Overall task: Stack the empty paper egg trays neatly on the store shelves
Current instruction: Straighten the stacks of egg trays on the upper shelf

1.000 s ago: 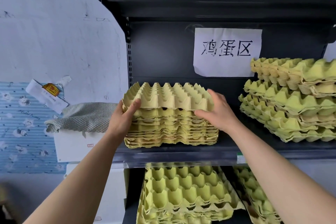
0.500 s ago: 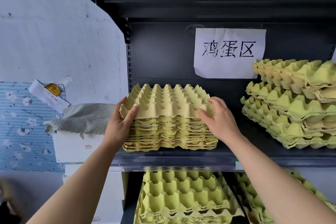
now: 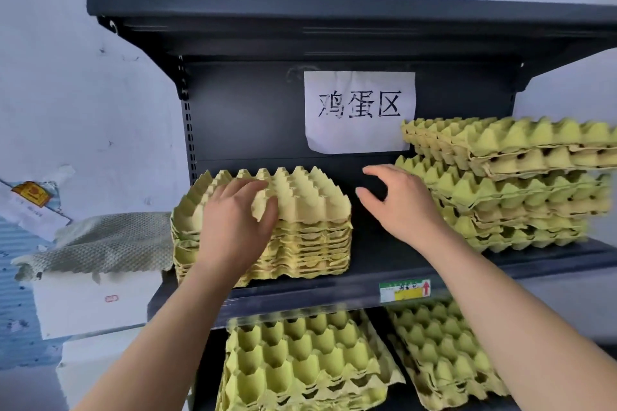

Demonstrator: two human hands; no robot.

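Note:
A neat stack of yellow paper egg trays sits at the left of the dark middle shelf. My left hand lies over the stack's front left top, fingers curved on the top tray. My right hand hovers open in the gap to the right, holding nothing, close to an uneven, skewed pile of greener egg trays at the shelf's right. On the lower shelf lie two more tray piles, left pile and right pile.
A white paper sign hangs on the shelf's back panel. The top shelf overhangs. Left of the shelving stand white boxes under a mesh cloth. A price tag sits on the shelf edge.
My right hand let go of the left stack and moved right toward the skewed pile. My left hand shifted from the stack's side onto its top. The view pulled back and tilted.

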